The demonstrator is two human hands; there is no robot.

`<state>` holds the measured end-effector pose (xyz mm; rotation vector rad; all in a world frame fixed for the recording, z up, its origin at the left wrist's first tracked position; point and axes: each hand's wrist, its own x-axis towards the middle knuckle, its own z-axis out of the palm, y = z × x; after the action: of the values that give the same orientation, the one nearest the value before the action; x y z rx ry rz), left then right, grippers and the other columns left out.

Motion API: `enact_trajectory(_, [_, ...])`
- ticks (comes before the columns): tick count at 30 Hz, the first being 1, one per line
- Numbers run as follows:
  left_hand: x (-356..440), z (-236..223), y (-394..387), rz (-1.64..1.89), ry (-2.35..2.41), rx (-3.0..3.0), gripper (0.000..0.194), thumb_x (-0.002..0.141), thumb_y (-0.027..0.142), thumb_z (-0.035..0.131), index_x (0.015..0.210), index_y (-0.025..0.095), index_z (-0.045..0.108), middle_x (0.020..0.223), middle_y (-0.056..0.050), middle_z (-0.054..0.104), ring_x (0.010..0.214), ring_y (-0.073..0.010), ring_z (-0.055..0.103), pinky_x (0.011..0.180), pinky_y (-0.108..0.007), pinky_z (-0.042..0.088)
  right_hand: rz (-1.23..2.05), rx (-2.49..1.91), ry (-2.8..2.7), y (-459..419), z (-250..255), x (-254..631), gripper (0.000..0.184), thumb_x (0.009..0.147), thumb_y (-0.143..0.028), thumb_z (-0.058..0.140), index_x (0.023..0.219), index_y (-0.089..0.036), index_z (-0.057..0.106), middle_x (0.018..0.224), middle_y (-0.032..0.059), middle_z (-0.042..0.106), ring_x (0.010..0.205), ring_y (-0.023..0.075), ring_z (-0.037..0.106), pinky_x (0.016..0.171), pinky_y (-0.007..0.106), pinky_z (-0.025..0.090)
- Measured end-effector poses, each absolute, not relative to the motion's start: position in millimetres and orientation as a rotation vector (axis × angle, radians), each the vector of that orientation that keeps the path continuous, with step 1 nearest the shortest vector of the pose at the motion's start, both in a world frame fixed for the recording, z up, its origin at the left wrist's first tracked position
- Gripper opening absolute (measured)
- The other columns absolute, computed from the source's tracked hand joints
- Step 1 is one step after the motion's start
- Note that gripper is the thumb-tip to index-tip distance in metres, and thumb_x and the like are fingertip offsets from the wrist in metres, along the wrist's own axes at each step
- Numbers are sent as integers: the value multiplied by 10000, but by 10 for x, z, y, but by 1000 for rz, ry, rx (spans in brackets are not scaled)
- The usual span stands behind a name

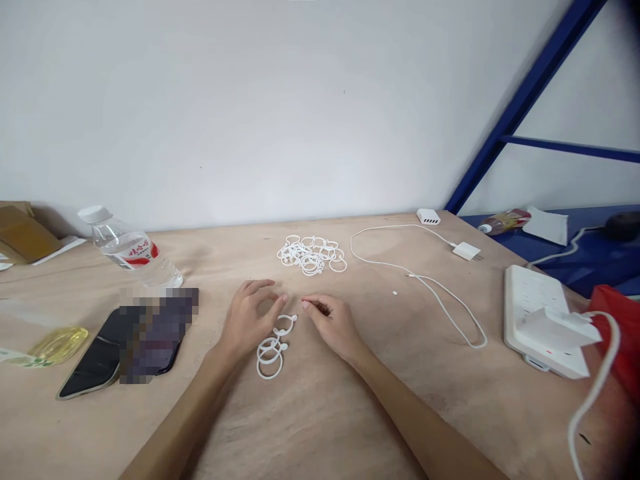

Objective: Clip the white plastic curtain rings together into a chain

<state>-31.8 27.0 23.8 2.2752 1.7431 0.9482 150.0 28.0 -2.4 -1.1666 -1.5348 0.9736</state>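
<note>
My left hand (250, 317) rests over the table with its fingers curved and apart, holding nothing. Close by its thumb lie several thin white plastic rings with small round tabs (270, 366), partly overlapping in a short row. My right hand (334, 325) is to the right of these rings, its thumb and index finger pinched together; whatever may be between them is too small to make out. Beyond both hands sits a tangled pile of similar white rings (313, 255), touched by neither hand.
A water bottle (137, 250), phones (95, 357) and a yellowish tape roll (60, 345) are on the left. To the right are a white cable (430, 283), a plug adapter (467, 251), a small white disc (395, 293) and a power strip (533, 293). A wall stands behind.
</note>
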Motion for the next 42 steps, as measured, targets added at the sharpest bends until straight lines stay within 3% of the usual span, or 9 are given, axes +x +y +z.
enact_trajectory(4, [-67,238,630,678,1628,2380,261,836,309,501,1034,215,644,1039,-81,641,995,-235,575,862,-368,459,979,-1206,-1467,303,-28,1508,206,805,-308,552,843,-187,713,798,46,717,714,188,625,663,302,484])
enact_trajectory(6, [81,208,786,559,1607,2408,270,833,273,492,1060,223,630,1002,-81,635,944,-227,589,800,-338,468,974,-1217,-1462,312,-31,1511,206,801,-315,554,836,-185,711,767,42,711,689,183,617,647,298,479])
enact_trajectory(10, [262,155,966,545,1621,2381,198,832,231,475,938,204,640,895,-77,616,855,-214,582,735,-318,458,987,-1196,-1440,318,-44,1512,209,800,-311,555,858,-181,708,762,44,710,690,179,621,645,288,477])
enact_trajectory(21, [253,138,1024,869,1540,2058,96,758,240,551,761,191,634,857,-50,613,890,-199,536,842,-324,411,988,-1198,-1379,334,-56,1518,211,802,-288,544,869,-169,705,727,36,696,673,169,611,634,273,461])
enact_trajectory(26, [218,149,1098,1078,1541,1654,295,786,401,484,778,142,624,699,-28,598,643,-144,526,630,-272,426,1013,-1211,-1332,337,-47,1523,213,796,-289,548,866,-161,702,712,32,690,664,165,608,643,271,458])
enact_trajectory(31, [138,191,1187,1131,1503,1393,316,725,456,531,663,147,558,503,41,426,450,-90,384,473,-238,339,1036,-1211,-1320,332,-41,1513,206,792,-293,555,852,-162,701,699,27,680,662,163,600,638,269,449])
enact_trajectory(35, [151,284,1054,1157,1449,1379,308,717,461,556,675,157,540,572,31,471,515,-97,428,532,-238,370,1057,-1183,-1254,346,-71,1520,218,800,-325,560,882,-169,689,734,32,682,715,174,615,685,281,456])
enact_trajectory(38, [177,360,765,1143,1381,1484,260,753,426,557,730,166,552,718,2,566,704,-133,521,701,-257,418,1070,-1148,-1142,362,-92,1537,280,820,-378,546,988,-181,653,800,38,684,785,181,620,724,291,460])
enact_trajectory(42, [158,375,300,1007,1310,1789,206,878,368,418,886,194,527,921,-25,616,849,-157,552,787,-286,426,1179,-1046,-1131,357,-42,1554,321,820,-403,551,1056,-203,636,846,35,684,814,178,613,736,295,459])
